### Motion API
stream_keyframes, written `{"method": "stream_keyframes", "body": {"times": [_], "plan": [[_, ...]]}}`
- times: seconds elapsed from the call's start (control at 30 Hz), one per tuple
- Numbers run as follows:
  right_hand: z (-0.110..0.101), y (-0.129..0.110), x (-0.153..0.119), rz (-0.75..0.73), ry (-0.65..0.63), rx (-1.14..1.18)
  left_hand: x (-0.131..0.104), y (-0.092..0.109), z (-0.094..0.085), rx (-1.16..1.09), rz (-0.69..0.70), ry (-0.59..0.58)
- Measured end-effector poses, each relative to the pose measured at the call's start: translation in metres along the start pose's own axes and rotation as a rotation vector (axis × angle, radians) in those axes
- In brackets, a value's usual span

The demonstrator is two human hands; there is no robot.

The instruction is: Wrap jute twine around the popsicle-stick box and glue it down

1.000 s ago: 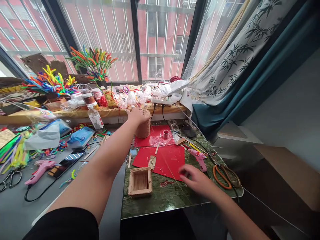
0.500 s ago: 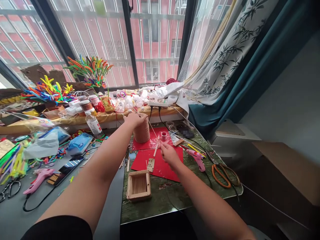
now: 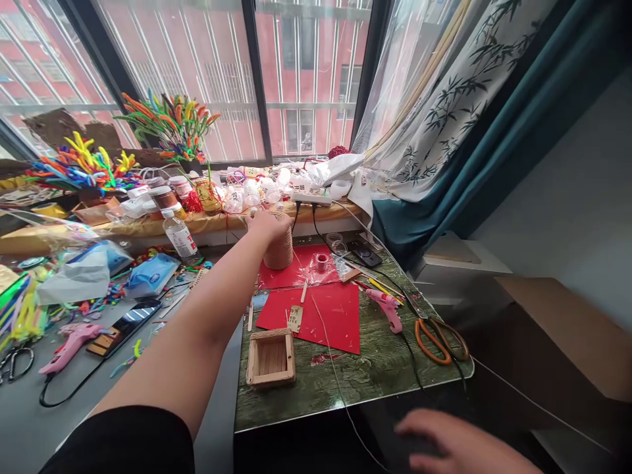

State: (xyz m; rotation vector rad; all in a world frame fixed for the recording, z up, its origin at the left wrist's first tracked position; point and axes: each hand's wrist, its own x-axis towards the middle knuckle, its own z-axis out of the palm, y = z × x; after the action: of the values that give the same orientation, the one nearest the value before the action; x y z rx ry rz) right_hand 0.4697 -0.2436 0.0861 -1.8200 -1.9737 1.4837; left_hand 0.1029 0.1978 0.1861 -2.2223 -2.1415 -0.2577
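Note:
My left hand (image 3: 269, 224) reaches to the far side of the table, its fingers closed over the top of an upright roll of twine (image 3: 279, 251). A loose strand of twine (image 3: 328, 339) runs across the red sheet and over the table's front edge. My right hand (image 3: 434, 440), blurred, is low at the front right, off the table, fingers apart and holding nothing. A small wooden box (image 3: 270, 359) rests near the front left corner of the green table, beside a printed tag (image 3: 295, 318) on the red sheet (image 3: 336, 319).
Orange-handled scissors (image 3: 434, 342) and a pink glue gun (image 3: 388, 306) lie at the right. Another glue gun (image 3: 69, 345) and a phone (image 3: 133, 319) are on the left. A bottle (image 3: 180, 237) stands near the sill. Cords cross the table.
My right hand has let go of the twine and moved down and right, past the table's front edge. The strand now hangs slack. My left hand stays at the roll.

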Motion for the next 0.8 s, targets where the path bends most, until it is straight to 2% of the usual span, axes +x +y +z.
{"method": "stream_keyframes", "body": {"times": [0.1,0.2,0.27,0.37,0.47,0.53,0.63,0.73,0.8], "plan": [[-0.018,-0.034,0.051,-0.111,0.211,-0.055,-0.011,-0.007,-0.002,0.023,0.042,0.014],[-0.026,-0.089,0.124,-0.342,0.362,0.062,-0.018,-0.009,-0.004,0.044,0.094,0.017],[-0.027,-0.13,0.177,-0.439,0.545,0.179,-0.019,-0.007,-0.005,0.062,0.114,0.025],[-0.032,-0.184,0.245,-0.378,0.688,0.324,-0.019,-0.002,-0.005,0.092,0.115,0.035],[-0.042,-0.217,0.287,-0.297,0.67,0.43,-0.017,0.001,-0.003,0.116,0.091,0.039],[-0.047,-0.224,0.3,-0.252,0.61,0.502,-0.015,-0.001,-0.001,0.124,0.063,0.033],[-0.05,-0.221,0.301,-0.225,0.509,0.594,-0.008,-0.003,0.0,0.118,0.017,0.002],[-0.047,-0.21,0.282,-0.218,0.436,0.668,0.002,0.0,-0.005,0.099,-0.035,-0.031],[-0.039,-0.194,0.258,-0.212,0.394,0.714,0.009,0.004,-0.009,0.085,-0.069,-0.039]]}}
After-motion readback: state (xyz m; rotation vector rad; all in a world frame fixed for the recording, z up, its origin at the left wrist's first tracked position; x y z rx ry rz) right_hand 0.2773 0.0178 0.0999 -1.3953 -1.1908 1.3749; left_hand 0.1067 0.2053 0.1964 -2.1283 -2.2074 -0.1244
